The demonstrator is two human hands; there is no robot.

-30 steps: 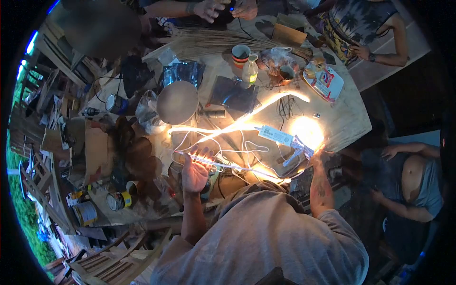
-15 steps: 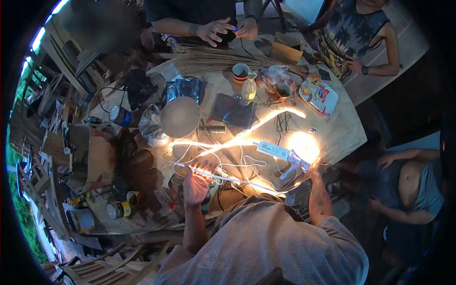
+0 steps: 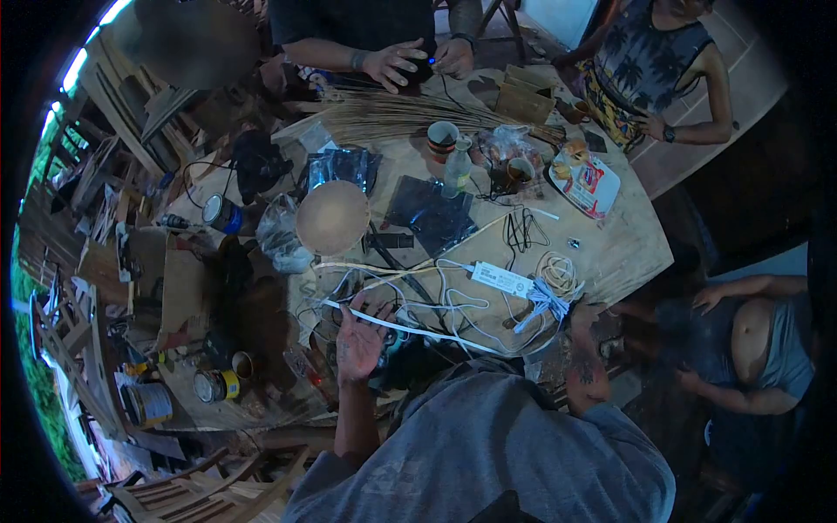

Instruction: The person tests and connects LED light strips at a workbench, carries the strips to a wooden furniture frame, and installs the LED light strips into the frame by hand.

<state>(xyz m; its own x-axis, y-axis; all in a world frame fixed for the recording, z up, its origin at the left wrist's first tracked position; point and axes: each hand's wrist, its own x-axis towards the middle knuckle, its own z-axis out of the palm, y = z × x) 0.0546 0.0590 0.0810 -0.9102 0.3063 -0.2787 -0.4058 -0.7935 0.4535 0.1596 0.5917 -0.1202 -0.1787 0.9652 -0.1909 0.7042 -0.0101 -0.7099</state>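
Note:
My left hand is turned palm up with its fingers spread. A white LED strip, unlit, crosses its fingers, which are not closed round it. My right hand is at the table's right edge beside a coil of the strip and a bundled white cord; its fingers are hard to make out. Between my hands lies a white power adapter with a printed label, joined to loose white wires. Another stretch of strip runs diagonally over the tabletop.
On the wooden table stand a glass bottle, a striped cup and a round wooden disc. Thin sticks lie at the back. Across from me, a person's hands hold a small blue-lit device on a cable. Two other people are at the right.
The LED strip and its coil were glowing brightly and are now dark. The scene is dimmer. My hands have hardly moved; the opposite person's hands shifted slightly.

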